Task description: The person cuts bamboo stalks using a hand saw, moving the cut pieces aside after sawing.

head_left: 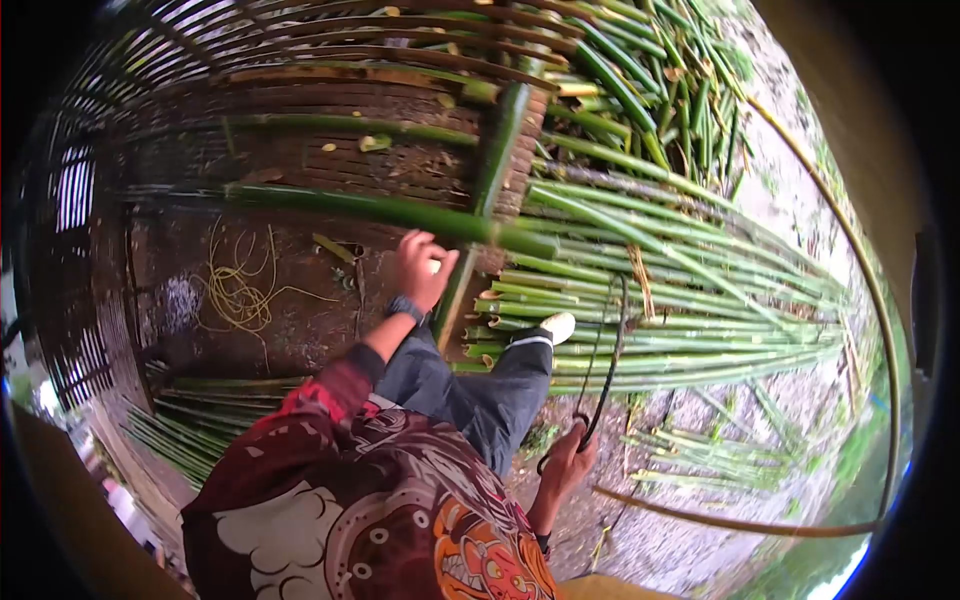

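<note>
A long green bamboo pole (370,207) lies across a bamboo support (495,165), its right part slightly blurred. Just below this pole is my left hand (425,272), wearing a dark wristband. Its fingers are curled, with a small whitish spot showing among them; what it holds, if anything, I cannot make out. Lower right, my right hand (568,460) is wrapped round the handle of a bow saw (612,375) with a black curved frame. The saw stands upright in view, its thin blade on the left side, in front of the cut bamboo poles (700,290).
More cut bamboo (690,90) is piled at the upper right. Tangled yellow cord (240,290) lies on dark ground at left. A slatted bamboo structure (330,50) spans the upper left. My shoe (558,327) is beside the poles. A thin curved pole (870,270) arcs along the right.
</note>
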Action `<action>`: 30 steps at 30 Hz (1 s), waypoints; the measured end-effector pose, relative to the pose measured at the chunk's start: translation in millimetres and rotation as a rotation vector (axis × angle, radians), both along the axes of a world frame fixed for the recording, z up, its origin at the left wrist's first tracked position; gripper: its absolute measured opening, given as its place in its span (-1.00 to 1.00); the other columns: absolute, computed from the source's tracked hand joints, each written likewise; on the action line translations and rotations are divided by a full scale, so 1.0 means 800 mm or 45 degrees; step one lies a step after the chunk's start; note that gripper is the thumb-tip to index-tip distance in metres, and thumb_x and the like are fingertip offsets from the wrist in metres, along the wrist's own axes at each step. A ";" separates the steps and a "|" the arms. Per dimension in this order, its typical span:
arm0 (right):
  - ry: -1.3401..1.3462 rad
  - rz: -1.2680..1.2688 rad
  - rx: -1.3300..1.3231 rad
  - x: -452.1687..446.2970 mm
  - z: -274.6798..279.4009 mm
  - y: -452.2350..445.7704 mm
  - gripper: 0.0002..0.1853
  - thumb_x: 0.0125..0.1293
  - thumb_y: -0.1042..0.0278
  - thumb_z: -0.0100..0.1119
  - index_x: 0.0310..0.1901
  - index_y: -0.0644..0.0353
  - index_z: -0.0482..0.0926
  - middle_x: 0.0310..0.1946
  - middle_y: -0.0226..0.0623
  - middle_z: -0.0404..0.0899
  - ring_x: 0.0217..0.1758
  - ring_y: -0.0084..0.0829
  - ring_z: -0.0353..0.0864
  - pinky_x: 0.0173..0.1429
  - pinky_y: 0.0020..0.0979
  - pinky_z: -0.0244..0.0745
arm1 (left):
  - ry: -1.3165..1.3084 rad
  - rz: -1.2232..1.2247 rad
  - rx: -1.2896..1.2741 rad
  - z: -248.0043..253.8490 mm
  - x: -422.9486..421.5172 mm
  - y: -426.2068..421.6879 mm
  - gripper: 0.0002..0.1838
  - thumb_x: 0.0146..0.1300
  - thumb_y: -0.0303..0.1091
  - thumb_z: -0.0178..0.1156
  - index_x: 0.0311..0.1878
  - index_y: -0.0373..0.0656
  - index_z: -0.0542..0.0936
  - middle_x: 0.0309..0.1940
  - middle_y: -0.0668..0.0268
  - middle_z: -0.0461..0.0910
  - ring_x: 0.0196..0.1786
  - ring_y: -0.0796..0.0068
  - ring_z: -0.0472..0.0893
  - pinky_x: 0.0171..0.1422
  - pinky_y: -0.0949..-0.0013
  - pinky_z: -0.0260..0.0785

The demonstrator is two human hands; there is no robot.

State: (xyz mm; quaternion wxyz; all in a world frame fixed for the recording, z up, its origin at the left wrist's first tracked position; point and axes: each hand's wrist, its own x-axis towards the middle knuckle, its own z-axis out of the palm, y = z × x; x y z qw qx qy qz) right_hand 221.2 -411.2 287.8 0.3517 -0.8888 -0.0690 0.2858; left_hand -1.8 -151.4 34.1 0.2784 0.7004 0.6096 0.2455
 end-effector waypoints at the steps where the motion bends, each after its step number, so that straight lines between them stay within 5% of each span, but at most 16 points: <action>1: -0.127 0.101 -0.064 -0.004 0.003 -0.005 -0.70 0.56 0.16 0.16 -0.22 0.26 0.53 -0.55 -0.43 0.41 -0.49 -0.53 0.36 -0.40 -0.39 0.27 | -0.238 0.372 -0.507 -0.039 -0.053 -0.010 -0.46 0.28 0.18 0.39 -0.13 -0.19 0.63 0.32 0.01 0.49 0.43 0.05 0.43 0.52 -0.07 0.21; 4: -0.282 0.316 -0.096 -0.023 0.014 0.025 -0.70 0.54 0.18 0.18 -0.20 0.31 0.54 -0.48 -0.31 0.44 -0.39 -0.39 0.39 -0.28 -0.29 0.33 | -1.004 1.520 -1.165 0.000 -0.112 0.027 -0.22 0.15 0.31 0.48 0.04 -0.30 0.58 0.27 -0.01 0.54 0.33 0.15 0.53 0.31 0.04 0.41; 6: -0.478 0.581 0.019 -0.028 0.011 0.045 -0.71 0.54 0.19 0.18 -0.20 0.30 0.55 -0.48 -0.29 0.44 -0.40 -0.41 0.39 -0.29 -0.31 0.33 | -0.972 1.456 -1.129 -0.057 -0.152 0.055 0.20 0.00 0.41 0.51 0.49 -0.36 0.37 0.34 -0.06 0.51 0.26 0.12 0.62 0.14 0.06 0.57; 8: -0.419 0.666 0.029 -0.024 0.000 0.067 -0.72 0.54 0.18 0.26 -0.09 0.29 0.61 -0.39 -0.21 0.60 -0.36 -0.34 0.52 -0.17 -0.30 0.48 | -0.617 1.703 -1.159 -0.061 -0.153 0.075 0.06 0.02 0.30 0.56 0.40 -0.34 0.48 0.31 -0.01 0.56 0.28 0.12 0.61 0.16 0.02 0.56; 10: -0.737 1.007 0.158 -0.017 -0.050 0.098 -0.81 0.43 0.28 0.34 -0.18 0.23 0.61 -0.47 -0.17 0.60 -0.53 -0.13 0.49 -0.37 -0.19 0.42 | -0.698 1.628 -1.158 -0.095 -0.169 0.051 -0.10 0.04 0.17 0.57 0.28 -0.34 0.56 0.26 0.05 0.61 0.28 0.13 0.60 0.09 0.03 0.60; 14: -1.076 1.848 0.382 -0.010 -0.133 0.234 -0.80 0.28 0.36 0.37 -0.10 0.08 0.57 -0.37 -0.21 0.64 -0.32 -0.07 0.64 -0.21 -0.12 0.55 | -1.471 1.572 -1.232 -0.050 -0.182 0.003 -0.37 0.13 -0.06 0.49 0.20 -0.23 0.60 0.12 0.13 0.67 0.09 0.09 0.69 0.16 -0.09 0.57; 15: -1.100 1.969 0.338 -0.017 -0.150 0.268 -0.82 0.29 0.36 0.34 -0.14 0.07 0.54 -0.36 -0.21 0.63 -0.28 -0.09 0.64 -0.19 -0.11 0.54 | -1.809 1.526 -1.171 -0.090 -0.188 -0.021 -0.52 0.16 -0.17 0.46 0.11 -0.14 0.62 0.01 0.17 0.68 0.02 0.09 0.71 0.14 -0.12 0.58; 18: -1.112 2.255 0.337 -0.053 -0.205 0.358 -0.89 0.37 0.30 0.21 -0.20 0.07 0.48 -0.38 -0.23 0.61 -0.23 -0.08 0.65 -0.10 -0.04 0.54 | -1.754 1.465 -0.989 -0.019 -0.207 -0.074 -0.70 0.06 -0.30 0.46 -0.12 -0.01 0.65 -0.24 0.33 0.63 -0.15 0.23 0.67 -0.02 0.01 0.59; 20: -1.138 2.347 0.185 -0.068 -0.260 0.400 -0.80 0.36 0.25 0.26 -0.08 0.09 0.54 -0.25 -0.15 0.62 -0.11 -0.05 0.64 0.02 -0.02 0.53 | -1.684 1.542 -1.120 -0.039 -0.224 -0.106 -0.65 0.06 -0.28 0.49 -0.10 -0.09 0.62 -0.21 0.26 0.67 -0.11 0.26 0.69 0.05 -0.03 0.60; 22: -1.210 2.134 0.423 -0.102 -0.249 0.405 -0.55 0.28 0.15 0.43 0.13 0.15 0.58 -0.15 0.09 0.66 0.02 0.08 0.65 0.14 0.02 0.55 | -1.783 1.487 -1.040 0.058 -0.229 -0.116 -0.57 0.08 -0.27 0.51 -0.04 -0.21 0.58 -0.20 0.16 0.67 -0.03 0.15 0.73 0.15 -0.13 0.61; 24: -1.457 2.031 0.329 -0.125 -0.228 0.368 -0.34 0.25 0.05 0.47 0.30 0.20 0.51 0.27 0.14 0.52 0.36 0.16 0.45 0.40 -0.03 0.40 | -1.714 1.548 -1.116 0.012 -0.230 -0.126 -0.44 0.01 -0.12 0.51 0.06 -0.22 0.66 -0.05 0.10 0.70 -0.03 0.17 0.70 -0.03 0.02 0.57; 26: -0.603 2.212 0.292 -0.122 -0.203 0.313 -0.28 0.27 -0.02 0.49 0.25 0.41 0.54 0.22 0.27 0.58 0.31 0.23 0.54 0.39 0.01 0.45 | -1.643 1.569 -1.123 -0.003 -0.238 -0.124 -0.43 -0.02 -0.14 0.53 0.04 -0.24 0.67 -0.05 0.08 0.71 -0.02 0.17 0.70 -0.01 0.03 0.57; 27: -0.318 2.163 -0.007 -0.124 -0.161 0.273 -0.26 0.29 -0.11 0.47 0.22 0.45 0.56 0.21 0.27 0.58 0.31 0.24 0.53 0.40 0.03 0.44 | -1.545 1.576 -1.162 -0.005 -0.232 -0.123 -0.43 -0.04 -0.15 0.54 0.03 -0.27 0.69 -0.06 0.06 0.71 -0.02 0.17 0.70 0.00 0.04 0.58; 28: -0.240 2.382 0.216 -0.091 -0.187 0.230 -0.08 0.22 -0.18 0.49 0.45 0.26 0.39 0.34 0.21 0.48 0.38 0.20 0.50 0.38 0.07 0.46 | -1.599 1.610 -1.143 0.005 -0.224 -0.117 -0.43 -0.04 -0.15 0.54 0.03 -0.27 0.69 -0.06 0.06 0.71 -0.02 0.17 0.70 0.00 0.04 0.58; 30: -0.543 2.503 -0.373 -0.089 -0.115 0.152 0.18 0.05 -0.39 0.50 0.59 0.06 0.19 0.30 0.19 0.50 0.34 0.18 0.53 0.35 0.07 0.50 | -1.708 1.504 -0.993 0.046 -0.222 -0.104 -0.43 -0.10 -0.17 0.57 -0.02 -0.30 0.72 -0.04 0.05 0.73 -0.01 0.19 0.70 0.06 0.06 0.58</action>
